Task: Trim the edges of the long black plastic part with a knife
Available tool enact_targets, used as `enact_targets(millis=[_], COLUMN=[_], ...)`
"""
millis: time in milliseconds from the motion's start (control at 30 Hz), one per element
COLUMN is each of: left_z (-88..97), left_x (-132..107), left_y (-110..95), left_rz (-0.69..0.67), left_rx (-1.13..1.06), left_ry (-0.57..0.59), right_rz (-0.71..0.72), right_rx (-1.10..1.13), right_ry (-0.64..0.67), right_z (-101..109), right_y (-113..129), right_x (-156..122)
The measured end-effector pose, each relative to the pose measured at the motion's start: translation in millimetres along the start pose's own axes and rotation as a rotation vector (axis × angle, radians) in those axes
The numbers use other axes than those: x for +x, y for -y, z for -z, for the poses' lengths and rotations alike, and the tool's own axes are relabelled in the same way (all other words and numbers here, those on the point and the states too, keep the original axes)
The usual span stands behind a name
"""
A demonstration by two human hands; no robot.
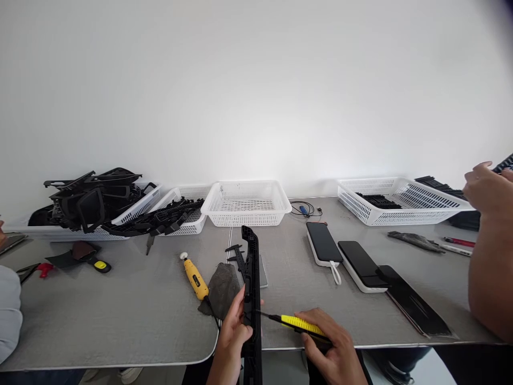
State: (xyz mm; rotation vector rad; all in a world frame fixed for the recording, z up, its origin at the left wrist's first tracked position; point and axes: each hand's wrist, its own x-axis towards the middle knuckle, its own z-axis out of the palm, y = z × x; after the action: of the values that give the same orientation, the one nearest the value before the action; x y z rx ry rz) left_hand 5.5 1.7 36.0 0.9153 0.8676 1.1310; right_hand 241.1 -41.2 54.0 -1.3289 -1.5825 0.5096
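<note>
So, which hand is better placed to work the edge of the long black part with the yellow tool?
Probably the right hand: it holds the yellow tool, whose tip already touches the long black part. The left hand grips that part and steadies it, so it is not free.

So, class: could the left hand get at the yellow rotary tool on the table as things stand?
Probably not at once: the left hand grips the long black part. The yellow rotary tool lies close, nothing between.

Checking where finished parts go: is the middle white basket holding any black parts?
No. The middle white basket shows only its bare mesh floor, while the white basket to its left holds black parts.
</note>
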Motion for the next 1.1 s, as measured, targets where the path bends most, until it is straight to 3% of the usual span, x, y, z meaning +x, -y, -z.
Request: enact_targets(millis=[200, 400, 567, 633, 767, 933, 1100], left_z=[-10.3, -13.4, -10.6, -11.3, -15.0, -21.7, -34.2], left_x=[-14, -14, -9, -8, -8, -12, -19], left_y=[-22, -19, -10, -8, -9, -17, -32], left_rz=[0.075, 0.084, -0.066, -0.115, -0.11, 0.002, 0.049], left_rx=[-0.021, -0.061, -0.021, 0.008, 0.001, -0.036, -0.031], left_ry=[-0.067, -0.119, 0.054, 0.074, 0.014, -0.108, -0.121], right_rz=[-0.037, -0.077, -0.089, -0.102, -0.096, -0.058, -0.077], right_rx=[-0.008, 0.001, -0.007, 0.006, 0.016, 0.025, 0.05], right_ry=[0.102, 0.149, 0.075, 0.049, 0.071, 0.149, 0.153], right_z=[6, 8, 1, -1, 1, 8, 9], right_y=[-11, -8, -2, -3, -5, -7, -9], right_x=[-6, -4, 1, 0, -3, -4, -5])
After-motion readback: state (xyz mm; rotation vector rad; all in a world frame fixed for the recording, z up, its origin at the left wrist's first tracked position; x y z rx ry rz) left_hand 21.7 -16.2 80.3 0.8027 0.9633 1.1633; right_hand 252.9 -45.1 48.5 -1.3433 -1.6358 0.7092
